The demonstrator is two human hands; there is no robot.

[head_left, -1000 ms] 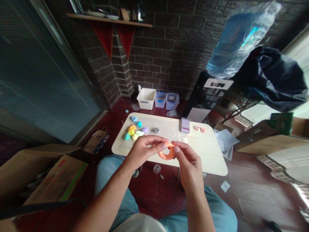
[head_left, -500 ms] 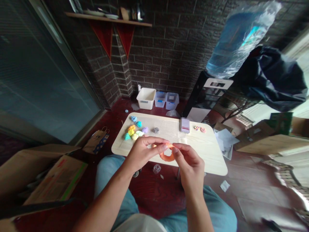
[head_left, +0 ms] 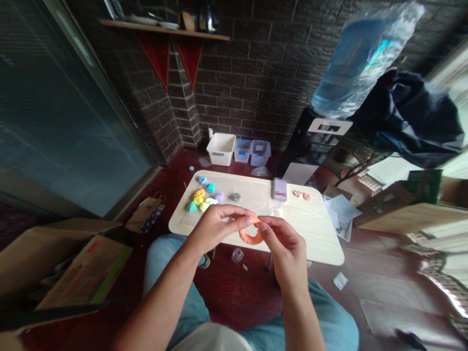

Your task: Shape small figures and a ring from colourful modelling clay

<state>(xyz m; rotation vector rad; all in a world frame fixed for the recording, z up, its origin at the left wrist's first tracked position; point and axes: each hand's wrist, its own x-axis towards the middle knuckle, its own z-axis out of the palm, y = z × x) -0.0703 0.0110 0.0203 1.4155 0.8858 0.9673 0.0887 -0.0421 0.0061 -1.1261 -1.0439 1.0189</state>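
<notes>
Both hands hold an orange clay ring (head_left: pixel 250 239) in the air over the table's near edge. The fingertips of my left hand (head_left: pixel 223 222) pinch its top from the left. From the other side, my right hand (head_left: pixel 285 239) pinches the same part with thumb and forefinger. The ring hangs as a loop below the fingers; its upper part is partly hidden by them. Beyond my left hand lie several coloured clay lumps, among them a yellow lump (head_left: pixel 198 200), a purple lump (head_left: pixel 219 196), a teal lump (head_left: pixel 210 187) and a grey lump (head_left: pixel 236 197).
The pale table (head_left: pixel 314 239) bears a phone (head_left: pixel 280 190) at its far edge and small clay pieces (head_left: pixel 306 196) to the right. Behind it stand a white bin (head_left: pixel 221 150) and blue-clear boxes (head_left: pixel 260 153). A water dispenser (head_left: pixel 310 146) and cardboard boxes (head_left: pixel 84 268) flank the table.
Both hands and the orange ring have shifted very slightly to the left. The pinch on the ring is the same.
</notes>
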